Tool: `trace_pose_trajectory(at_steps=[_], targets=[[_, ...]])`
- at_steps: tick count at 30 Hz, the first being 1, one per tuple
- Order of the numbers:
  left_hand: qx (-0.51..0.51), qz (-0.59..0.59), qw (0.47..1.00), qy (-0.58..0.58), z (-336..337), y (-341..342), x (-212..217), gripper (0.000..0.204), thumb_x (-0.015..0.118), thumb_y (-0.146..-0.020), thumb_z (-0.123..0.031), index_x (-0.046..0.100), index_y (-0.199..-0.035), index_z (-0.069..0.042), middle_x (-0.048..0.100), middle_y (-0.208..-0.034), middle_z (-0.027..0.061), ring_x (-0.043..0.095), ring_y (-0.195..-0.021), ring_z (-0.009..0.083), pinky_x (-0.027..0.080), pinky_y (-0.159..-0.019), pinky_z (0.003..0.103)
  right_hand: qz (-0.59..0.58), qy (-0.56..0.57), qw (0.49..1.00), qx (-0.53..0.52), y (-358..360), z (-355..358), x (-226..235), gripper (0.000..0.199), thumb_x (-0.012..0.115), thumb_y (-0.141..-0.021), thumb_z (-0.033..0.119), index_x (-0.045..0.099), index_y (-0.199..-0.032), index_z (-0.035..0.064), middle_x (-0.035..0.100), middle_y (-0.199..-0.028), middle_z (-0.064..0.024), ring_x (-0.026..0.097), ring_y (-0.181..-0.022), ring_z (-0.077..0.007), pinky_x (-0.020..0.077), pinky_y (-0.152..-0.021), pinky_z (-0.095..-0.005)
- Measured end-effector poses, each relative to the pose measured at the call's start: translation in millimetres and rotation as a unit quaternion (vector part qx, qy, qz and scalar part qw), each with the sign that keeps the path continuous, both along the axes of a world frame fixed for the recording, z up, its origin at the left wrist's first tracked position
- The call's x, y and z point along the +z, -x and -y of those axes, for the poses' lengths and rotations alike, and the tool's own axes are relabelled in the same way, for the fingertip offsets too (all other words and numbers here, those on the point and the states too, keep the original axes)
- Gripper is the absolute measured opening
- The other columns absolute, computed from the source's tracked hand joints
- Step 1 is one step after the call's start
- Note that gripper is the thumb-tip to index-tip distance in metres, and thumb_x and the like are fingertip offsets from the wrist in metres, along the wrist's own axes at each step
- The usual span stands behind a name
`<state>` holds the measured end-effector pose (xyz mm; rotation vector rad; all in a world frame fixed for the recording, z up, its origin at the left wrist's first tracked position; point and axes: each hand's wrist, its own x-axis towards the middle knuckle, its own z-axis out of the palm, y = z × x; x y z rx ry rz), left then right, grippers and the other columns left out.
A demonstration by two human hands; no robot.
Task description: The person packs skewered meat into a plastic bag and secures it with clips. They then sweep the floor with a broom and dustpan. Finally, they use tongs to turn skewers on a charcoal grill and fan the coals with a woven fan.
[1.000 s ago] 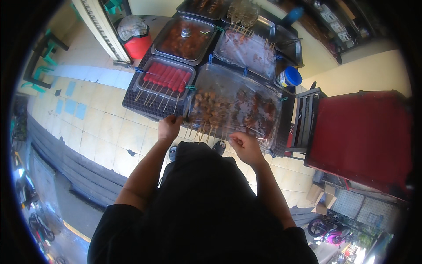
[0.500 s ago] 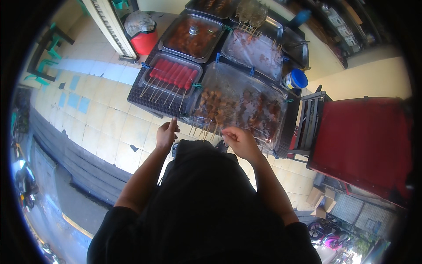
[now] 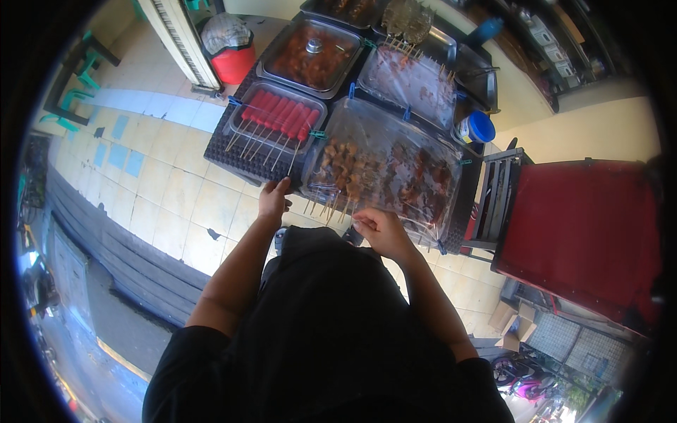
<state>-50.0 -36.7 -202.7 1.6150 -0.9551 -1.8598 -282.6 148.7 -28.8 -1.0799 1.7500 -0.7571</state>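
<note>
A tray of brown meat skewers (image 3: 381, 169) lies under a clear plastic sheet (image 3: 423, 204), with the stick ends poking out toward me. My right hand (image 3: 377, 229) pinches the near edge of that sheet at the front of the tray. My left hand (image 3: 273, 199) rests with its fingers against the front edge of the black stand (image 3: 226, 151), just left of the tray's near corner, holding nothing that I can see. A tray of red sausages on sticks (image 3: 278, 116) sits directly beyond my left hand.
Farther back are a tray of saucy food with a lid knob (image 3: 310, 56) and another plastic-covered tray (image 3: 416, 77). A blue-lidded jar (image 3: 479, 130) stands at the right, with a red-topped table (image 3: 585, 233) beyond it. A red bin (image 3: 233, 60) sits on the tiled floor.
Both hands have pulled back from over the skewer tray toward its near edge. The left hand has shifted left to the stand's front edge, while the right stays on the plastic sheet.
</note>
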Motion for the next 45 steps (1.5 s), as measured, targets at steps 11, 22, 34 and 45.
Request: trace_pose_trajectory(at_steps=[11,22,34,45], targets=[[0.087,-0.078,0.992,0.046,-3.0,-44.4,18.9,0.022,0.067,-0.101,-0.022,0.066,-0.107,-0.001,0.072,-0.090,0.0104,0.058,-0.058,0.0146,0.047,-0.054,0.029,-0.058,0.024,0.998,-0.001,6.2,-4.0,-7.1,0.026,0.076,-0.099,0.014,0.075,-0.120,-0.0005,0.078,-0.095,-0.0116,0.072,-0.085,-0.0169,0.0572,-0.080,-0.0318],[-0.368,-0.104,0.911,0.156,-45.3,18.1,165.2,0.026,0.085,-0.092,-0.017,0.072,-0.105,0.002,0.075,-0.093,0.0057,0.068,-0.086,0.0112,0.054,-0.077,0.030,0.012,0.128,0.988,0.091,-24.2,27.0,48.0,0.045,0.080,-0.085,0.004,0.070,-0.129,0.0018,0.075,-0.111,-0.0193,0.074,-0.089,-0.0279,0.0573,-0.079,-0.0392],[-0.121,0.117,0.963,0.210,-33.8,24.6,76.7,0.052,0.079,-0.098,-0.041,0.070,-0.116,0.007,0.075,-0.098,0.0133,0.071,-0.088,0.0200,0.055,-0.082,0.032,-0.044,0.153,0.986,0.042,-2.7,1.6,21.9,0.022,0.076,-0.086,0.006,0.071,-0.107,0.0019,0.070,-0.092,-0.0093,0.068,-0.077,-0.0168,0.0527,-0.070,-0.0315],[-0.195,0.138,0.963,0.126,7.8,2.8,37.5,0.024,0.075,-0.089,-0.018,0.073,-0.099,0.003,0.067,-0.076,0.0088,0.065,-0.068,0.0177,0.049,-0.058,0.034,0.029,0.056,0.993,-0.104,35.5,-37.2,3.1,0.022,0.078,-0.090,0.007,0.072,-0.109,-0.0019,0.073,-0.100,-0.0088,0.071,-0.080,-0.0121,0.0569,-0.071,-0.0270]])
